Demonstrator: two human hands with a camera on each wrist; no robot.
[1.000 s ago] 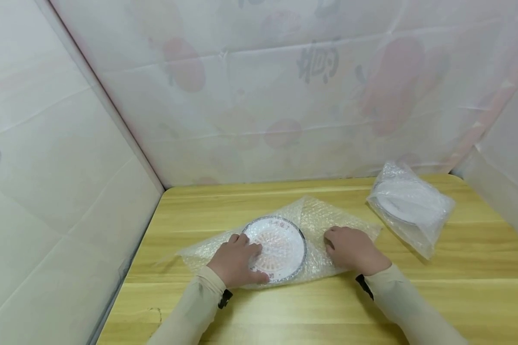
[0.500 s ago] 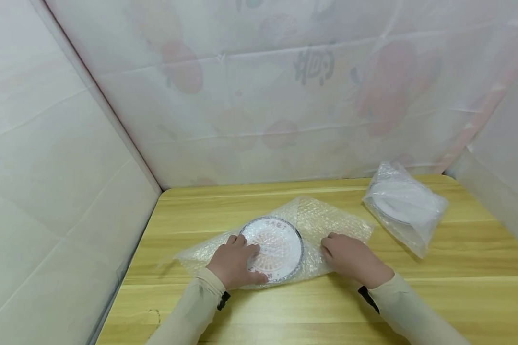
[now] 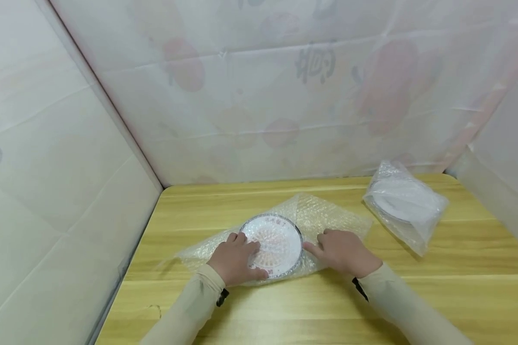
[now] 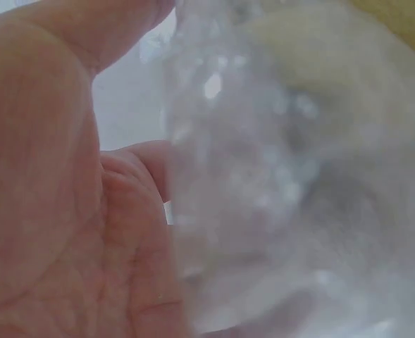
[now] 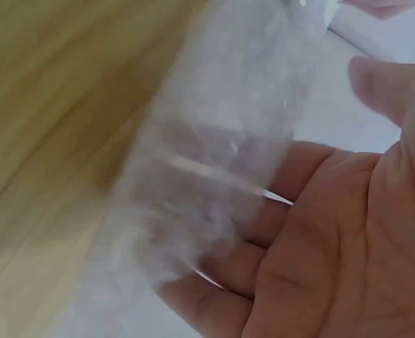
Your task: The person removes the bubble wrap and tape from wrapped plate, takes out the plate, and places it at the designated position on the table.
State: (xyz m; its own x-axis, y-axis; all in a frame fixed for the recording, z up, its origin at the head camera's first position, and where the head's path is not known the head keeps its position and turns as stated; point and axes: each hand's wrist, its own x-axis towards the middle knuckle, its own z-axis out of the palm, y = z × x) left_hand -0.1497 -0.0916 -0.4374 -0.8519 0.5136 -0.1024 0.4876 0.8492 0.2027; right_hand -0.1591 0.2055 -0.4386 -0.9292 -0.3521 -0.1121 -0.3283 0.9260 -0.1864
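A white round plate (image 3: 279,247) with a dark rim and a pinkish pattern lies at mid-table on a sheet of bubble wrap (image 3: 323,215). My left hand (image 3: 234,260) rests over the plate's left side, fingers spread and thumb near the front edge. In the left wrist view, the palm (image 4: 45,183) faces crinkled clear wrap. On the right, my right hand (image 3: 345,251) lies over the wrap, its thumb stretched toward the plate's right rim. Through the wrap in the right wrist view, the ends of the loosely bent fingers (image 5: 228,282) show, with the thumb (image 5: 387,84) apart from them.
Another plate (image 3: 403,201) in bubble wrap lies at the table's back right. The wooden table (image 3: 276,316) is bounded by cloth-covered walls (image 3: 250,105) behind and at the sides.
My right hand, earlier curled at the wrap, has loosened and moved slightly left, its thumb now extended to the plate's rim. The left hand has stayed on the plate.
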